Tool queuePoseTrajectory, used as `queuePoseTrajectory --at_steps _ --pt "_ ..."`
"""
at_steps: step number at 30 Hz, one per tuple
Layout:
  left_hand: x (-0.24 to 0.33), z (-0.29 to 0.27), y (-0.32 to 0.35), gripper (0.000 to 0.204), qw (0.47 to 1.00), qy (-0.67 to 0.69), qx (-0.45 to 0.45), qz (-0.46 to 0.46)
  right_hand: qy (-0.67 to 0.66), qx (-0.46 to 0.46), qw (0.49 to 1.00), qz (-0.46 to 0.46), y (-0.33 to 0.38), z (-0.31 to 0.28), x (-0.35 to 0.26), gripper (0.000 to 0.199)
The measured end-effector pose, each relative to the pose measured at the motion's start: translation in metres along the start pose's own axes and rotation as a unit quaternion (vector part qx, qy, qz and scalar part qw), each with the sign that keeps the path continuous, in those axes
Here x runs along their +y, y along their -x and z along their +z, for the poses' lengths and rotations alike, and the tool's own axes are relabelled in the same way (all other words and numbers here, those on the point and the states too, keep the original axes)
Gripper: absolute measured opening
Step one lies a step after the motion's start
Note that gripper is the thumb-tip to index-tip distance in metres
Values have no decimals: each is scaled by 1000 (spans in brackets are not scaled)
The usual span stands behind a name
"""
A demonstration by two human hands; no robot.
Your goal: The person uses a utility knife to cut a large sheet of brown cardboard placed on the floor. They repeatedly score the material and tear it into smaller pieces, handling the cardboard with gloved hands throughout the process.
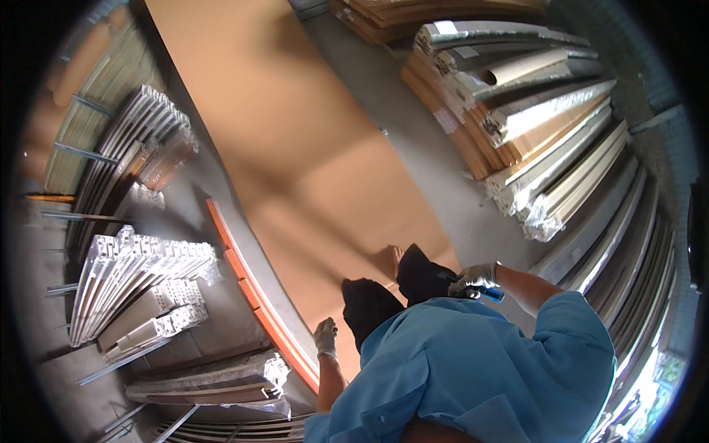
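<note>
A long sheet of brown cardboard (288, 162) lies on the floor and runs from under my legs to the far left. My right hand (478, 277), in a pale glove, is beside my right thigh, closed round a blue-and-black hand tool (490, 294); its exact kind is too small to tell. At my left side hangs my left hand (325, 337), also gloved, above the sheet's left edge. Its fingers are curled in, and nothing shows in them. Neither hand touches the cardboard.
Left of the sheet, orange strips (247, 280) run along the floor. Racks at the left carry bundled white profiles (140, 258) and dark profiles (125, 148) on metal arms. Wrapped lengths (546, 111) are stacked at the right, with a cardboard tube (524, 68) on top.
</note>
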State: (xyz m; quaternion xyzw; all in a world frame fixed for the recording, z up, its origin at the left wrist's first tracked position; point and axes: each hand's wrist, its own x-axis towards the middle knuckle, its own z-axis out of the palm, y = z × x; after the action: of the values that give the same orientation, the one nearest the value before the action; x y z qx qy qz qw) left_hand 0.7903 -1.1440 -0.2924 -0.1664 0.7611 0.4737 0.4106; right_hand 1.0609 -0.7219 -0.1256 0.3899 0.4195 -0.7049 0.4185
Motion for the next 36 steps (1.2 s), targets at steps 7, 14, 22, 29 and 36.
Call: queuePoseTrajectory --at_steps 7,14,22,29,36 --pt "31 -14 -114 22 985 116 71 -111 -4 47 994 100 -43 -75 -109 25" --pt "98 -24 -381 57 927 -351 133 -11 45 361 932 -4 -226 -254 -238 24" --pt "203 202 -603 45 823 -437 81 353 160 482 824 -251 -456 -462 -369 24" --pt "195 457 -619 89 573 -579 -236 529 105 428 880 -179 -608 -629 -470 35" --pt "175 529 -639 95 567 -627 -134 517 90 332 907 -242 -640 -690 -476 44"
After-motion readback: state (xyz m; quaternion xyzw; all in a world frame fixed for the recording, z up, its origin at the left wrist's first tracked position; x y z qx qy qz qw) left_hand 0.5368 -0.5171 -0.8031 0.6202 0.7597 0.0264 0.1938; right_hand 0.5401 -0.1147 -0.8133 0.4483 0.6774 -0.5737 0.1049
